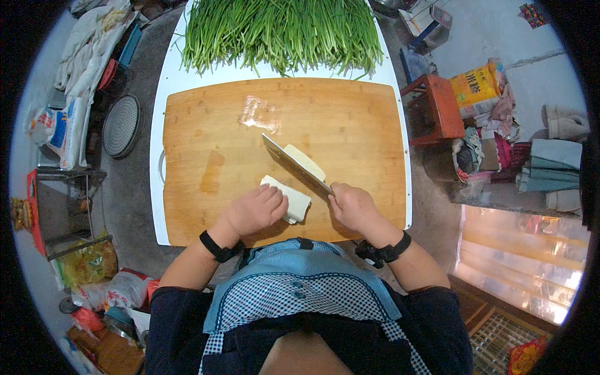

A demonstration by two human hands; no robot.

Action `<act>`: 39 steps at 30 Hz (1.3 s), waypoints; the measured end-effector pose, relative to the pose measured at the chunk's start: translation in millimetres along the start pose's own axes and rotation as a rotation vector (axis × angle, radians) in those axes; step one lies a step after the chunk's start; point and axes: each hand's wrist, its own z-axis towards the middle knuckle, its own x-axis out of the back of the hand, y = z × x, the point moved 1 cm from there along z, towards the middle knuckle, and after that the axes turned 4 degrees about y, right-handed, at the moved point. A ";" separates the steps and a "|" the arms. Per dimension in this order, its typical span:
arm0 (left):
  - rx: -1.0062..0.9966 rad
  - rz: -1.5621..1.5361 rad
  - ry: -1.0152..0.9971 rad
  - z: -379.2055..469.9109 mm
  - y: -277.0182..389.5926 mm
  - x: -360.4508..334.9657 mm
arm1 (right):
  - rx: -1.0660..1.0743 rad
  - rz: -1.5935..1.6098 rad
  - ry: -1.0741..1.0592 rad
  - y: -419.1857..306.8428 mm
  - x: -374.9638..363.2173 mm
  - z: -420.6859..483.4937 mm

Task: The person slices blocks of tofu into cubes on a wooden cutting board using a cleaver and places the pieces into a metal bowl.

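On a wooden cutting board [328, 112] lie two pale blocks that look like tofu. My left hand [255, 208] rests with curled fingers on the nearer block [296, 202], touching its left part. Gripped by its handle in my right hand [352, 206] is a cleaver [295, 161], its blade slanting up and left between the two blocks. The farther block [304, 161] lies just beyond the blade, partly hidden by it. My right fist covers the cleaver's handle.
A thick spread of green chives [281, 35] covers the far end of the white table [164, 117]. Wet patches [258, 115] mark the board. A red stool [433, 110] stands at the right, and a round perforated steamer tray [122, 125] at the left.
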 end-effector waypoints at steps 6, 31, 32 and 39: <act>0.120 -0.221 -0.090 -0.2 -2.7 3.0 | -0.009 -0.036 -0.017 1.3 -1.3 -0.9; -0.059 -0.218 -0.361 32.4 -11.9 -19.3 | 0.008 0.014 -0.033 3.9 1.0 -1.1; -0.073 -0.212 -0.210 34.3 -10.5 -10.9 | 0.001 0.014 -0.062 2.9 1.7 -1.8; 0.196 -0.292 0.184 25.4 -10.1 14.6 | 0.022 0.059 -0.023 2.5 -0.3 -8.4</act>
